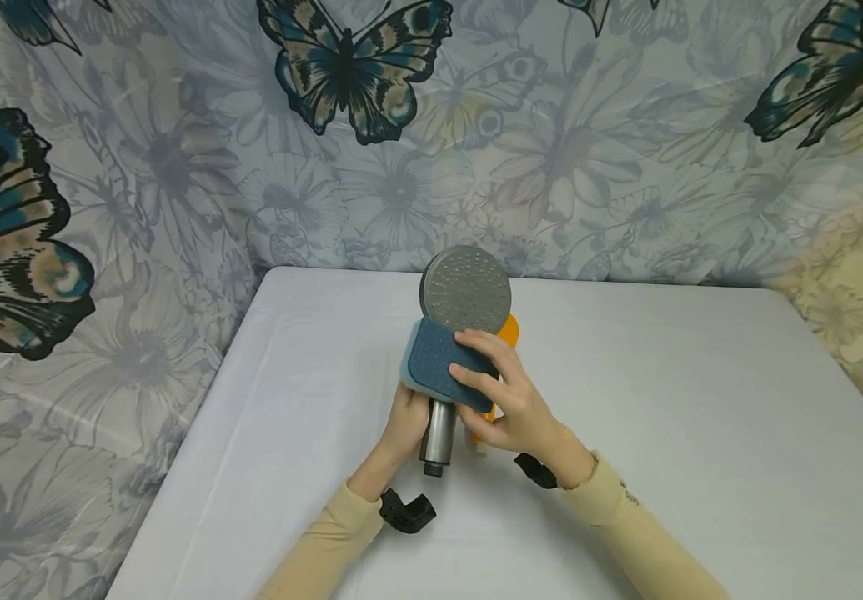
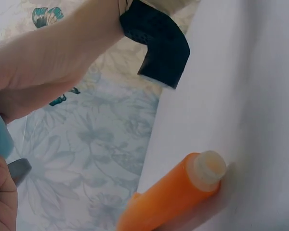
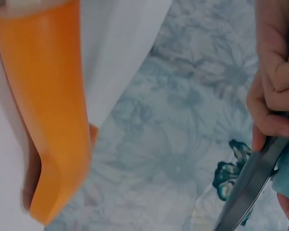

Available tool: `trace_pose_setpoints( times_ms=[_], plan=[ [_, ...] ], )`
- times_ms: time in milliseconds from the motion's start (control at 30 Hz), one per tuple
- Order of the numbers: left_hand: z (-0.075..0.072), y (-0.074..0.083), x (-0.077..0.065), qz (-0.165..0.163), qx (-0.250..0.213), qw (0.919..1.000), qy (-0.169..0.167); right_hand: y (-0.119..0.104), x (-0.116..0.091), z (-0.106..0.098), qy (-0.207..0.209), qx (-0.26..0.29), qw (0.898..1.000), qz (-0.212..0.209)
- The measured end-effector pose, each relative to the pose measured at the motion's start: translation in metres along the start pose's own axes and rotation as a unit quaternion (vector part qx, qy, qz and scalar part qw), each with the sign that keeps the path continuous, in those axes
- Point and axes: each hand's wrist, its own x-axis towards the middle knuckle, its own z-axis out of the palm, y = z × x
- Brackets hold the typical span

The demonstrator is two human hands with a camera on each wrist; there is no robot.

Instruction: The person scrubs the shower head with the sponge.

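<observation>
A grey shower head with a dotted round face and a silver handle is held above the table. My left hand grips it by the handle, its fingers mostly hidden behind the handle and sponge. With the fingers of my right hand I hold a blue sponge over the upper handle, just below the round face. The sponge has a darker top layer and a lighter layer beneath. In the right wrist view the rim of the shower head and a strip of light blue sponge show at the right.
Behind the shower head, on the white table, lies an orange bottle-like thing with a whitish round end. Black wrist cameras are strapped to both wrists. Butterfly-and-flower cloth hangs along the table's back and left side.
</observation>
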Motion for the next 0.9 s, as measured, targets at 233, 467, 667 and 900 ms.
trace_pose_setpoints(
  times_ms=[233,467,667,900],
  plan=[
    [0.005,0.015,0.004,-0.017,-0.023,0.9994,0.019,-0.006,-0.005,0.005,0.015,0.003,0.999,0.040],
    [0.002,0.037,0.005,0.033,-0.088,0.9956,-0.009,-0.035,-0.012,0.004,-0.020,0.069,0.997,-0.001],
    [0.003,0.046,0.005,0.017,-0.120,0.9910,-0.057,-0.039,-0.015,-0.001,-0.039,0.101,0.992,-0.065],
    [0.000,0.028,0.005,0.040,-0.044,0.9981,-0.019,-0.010,-0.018,0.003,0.005,0.064,0.997,-0.037]
  ],
)
